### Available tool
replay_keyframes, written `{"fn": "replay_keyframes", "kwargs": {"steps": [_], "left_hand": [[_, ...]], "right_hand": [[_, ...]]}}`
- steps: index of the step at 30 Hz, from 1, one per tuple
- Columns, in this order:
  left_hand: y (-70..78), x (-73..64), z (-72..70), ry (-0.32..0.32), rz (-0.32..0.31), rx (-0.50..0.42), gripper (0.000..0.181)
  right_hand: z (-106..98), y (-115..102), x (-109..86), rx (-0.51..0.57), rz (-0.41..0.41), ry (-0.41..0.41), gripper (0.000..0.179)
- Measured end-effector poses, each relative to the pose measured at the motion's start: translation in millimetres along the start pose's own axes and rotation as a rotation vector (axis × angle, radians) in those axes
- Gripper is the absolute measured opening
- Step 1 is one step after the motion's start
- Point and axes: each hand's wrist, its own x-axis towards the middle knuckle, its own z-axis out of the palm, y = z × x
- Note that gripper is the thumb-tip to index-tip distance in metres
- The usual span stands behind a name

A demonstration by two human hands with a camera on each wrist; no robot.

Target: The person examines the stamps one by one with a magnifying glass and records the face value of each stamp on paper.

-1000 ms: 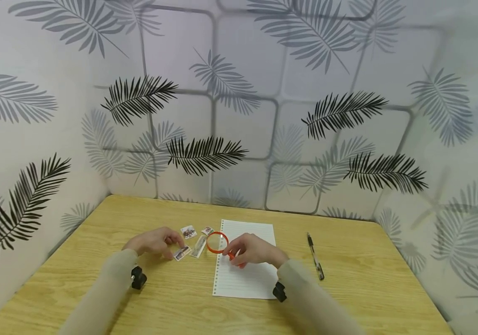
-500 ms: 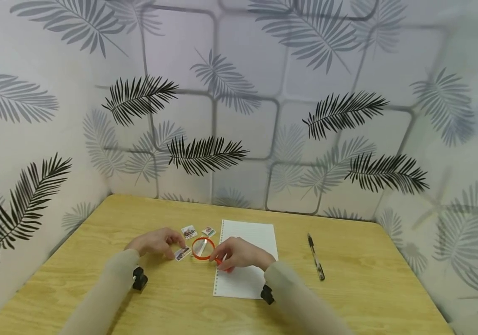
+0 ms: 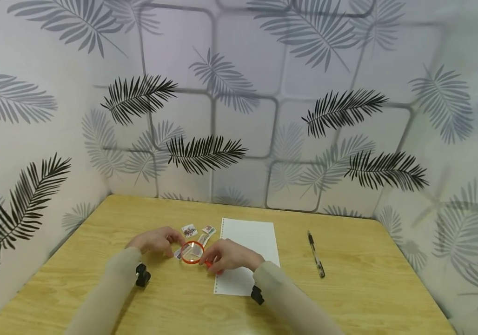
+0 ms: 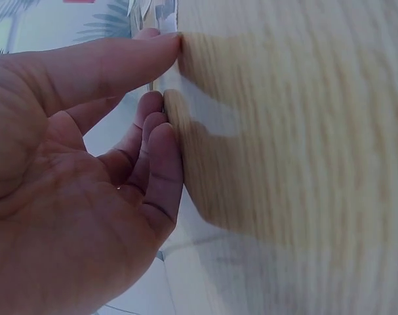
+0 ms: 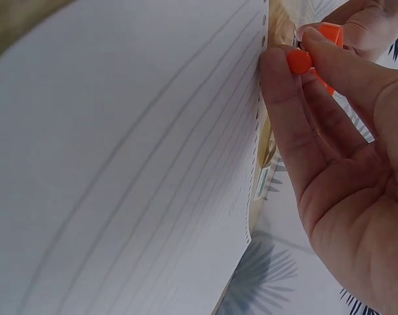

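Observation:
My right hand (image 3: 229, 254) pinches the handle of an orange-red magnifying glass (image 3: 192, 262) between thumb and fingers; the round handle end (image 5: 299, 62) shows in the right wrist view. Its lens overlaps a small printed stamp (image 3: 177, 253) and part of a long narrow stamp (image 3: 204, 238) in the head view. At the near stamp's left edge, my left hand (image 3: 157, 241) rests with thumb and fingertips down on the wood, fingers loosely bent. Two more stamps lie just behind: a picture stamp (image 3: 189, 231) and a smaller one (image 3: 209, 230).
Partly under my right forearm lies a lined sheet of paper (image 3: 249, 232) with punched holes along its left side. A black-and-clear pen (image 3: 316, 255) is farther right on the wooden table (image 3: 360, 279). Leaf-patterned cloth walls (image 3: 243, 125) enclose the back and sides.
The right hand has carried the magnifying glass leftward, from the paper's left edge past the long stamp to over the near stamp. My left hand has stayed almost still.

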Motion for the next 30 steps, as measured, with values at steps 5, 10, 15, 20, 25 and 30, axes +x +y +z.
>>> {"fn": "replay_keyframes", "kwargs": {"steps": [5, 10, 15, 20, 25, 30], "left_hand": [[0.0, 1.3, -2.0, 0.007, -0.006, -0.002, 0.047], [-1.9, 0.5, -2.5, -0.008, 0.025, -0.009, 0.052], [-2.3, 1.5, -2.4, -0.012, 0.012, -0.012, 0.054], [-2.8, 2.8, -3.3, -0.011, -0.003, -0.015, 0.051], [-5.3, 2.4, -3.3, 0.005, -0.037, -0.017, 0.048], [-5.4, 2.3, -2.0, 0.015, -0.044, -0.025, 0.047]], "right_hand": [[1.5, -4.7, 5.4, -0.022, -0.004, -0.001, 0.024], [3.4, -11.6, 9.0, -0.032, -0.029, -0.023, 0.025], [4.5, -16.2, 10.7, -0.042, -0.029, -0.020, 0.025], [6.0, -17.2, 11.7, -0.037, -0.024, -0.017, 0.024], [8.1, -17.9, 12.6, -0.028, -0.025, -0.027, 0.024], [10.0, -19.1, 13.2, -0.022, -0.011, -0.018, 0.024]]}}
